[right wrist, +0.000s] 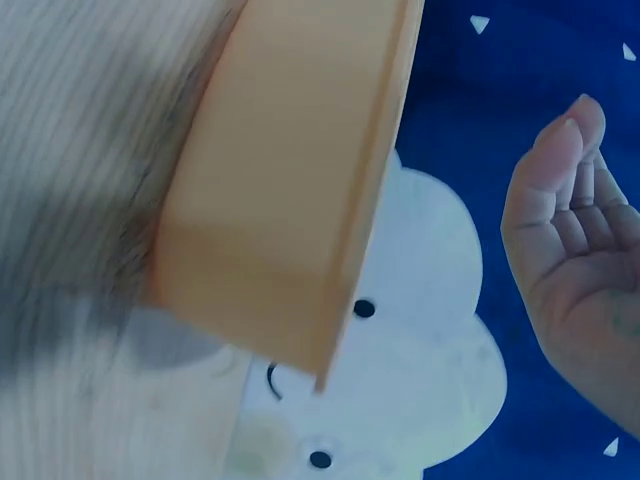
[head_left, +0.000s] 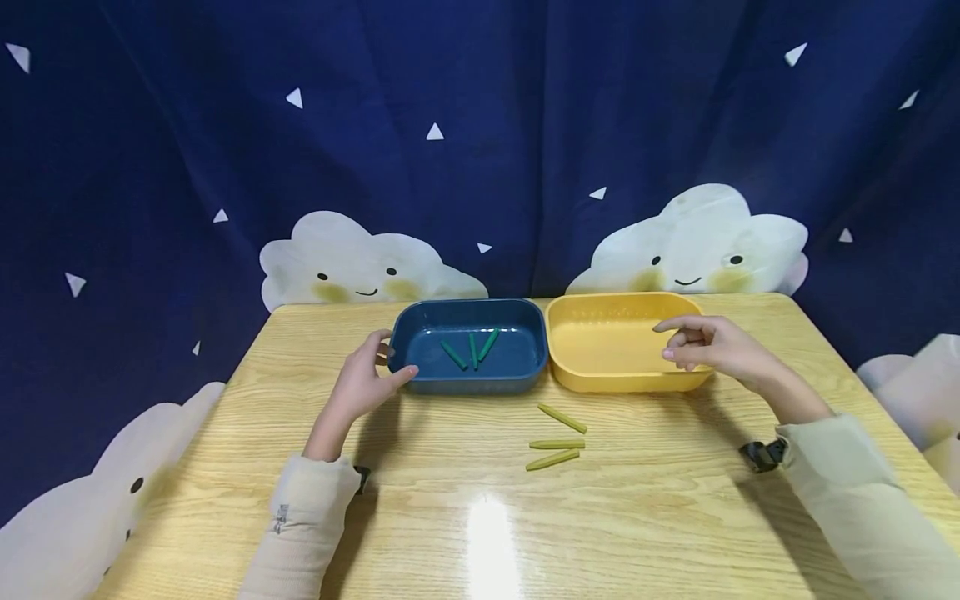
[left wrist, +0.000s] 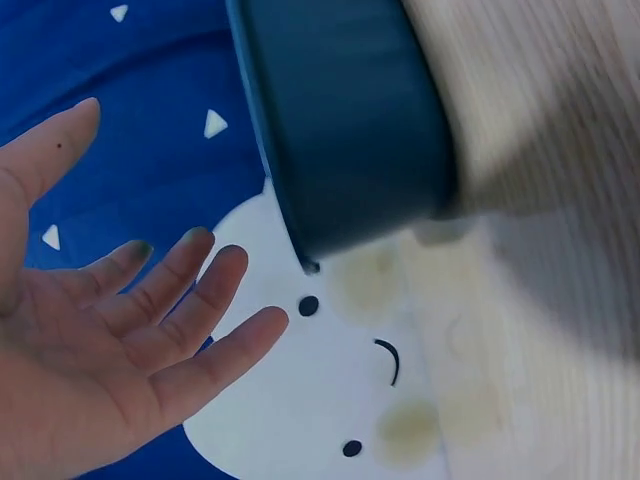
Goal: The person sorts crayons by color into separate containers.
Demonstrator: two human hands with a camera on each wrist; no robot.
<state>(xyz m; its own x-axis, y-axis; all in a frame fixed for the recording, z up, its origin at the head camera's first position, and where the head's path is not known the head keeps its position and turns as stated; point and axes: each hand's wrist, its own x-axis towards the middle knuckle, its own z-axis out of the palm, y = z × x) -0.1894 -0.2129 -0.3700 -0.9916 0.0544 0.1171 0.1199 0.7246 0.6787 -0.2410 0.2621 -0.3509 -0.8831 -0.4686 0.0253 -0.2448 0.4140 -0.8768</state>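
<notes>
My left hand is at the left end of a dark blue plastic tray, fingers spread. The left wrist view shows this hand apart from the tray's wall, with nothing in it. Three green crayons lie inside the blue tray. Over the right end of a yellow tray hovers my right hand, its fingers loosely bent. In the right wrist view that hand holds nothing and is off the yellow wall. Three yellow crayons lie on the table in front of the trays.
Both trays stand side by side near the back edge of the wooden table. Behind the table hangs a dark blue curtain with white clouds and triangles. A bright light reflection shows on the tabletop near the front.
</notes>
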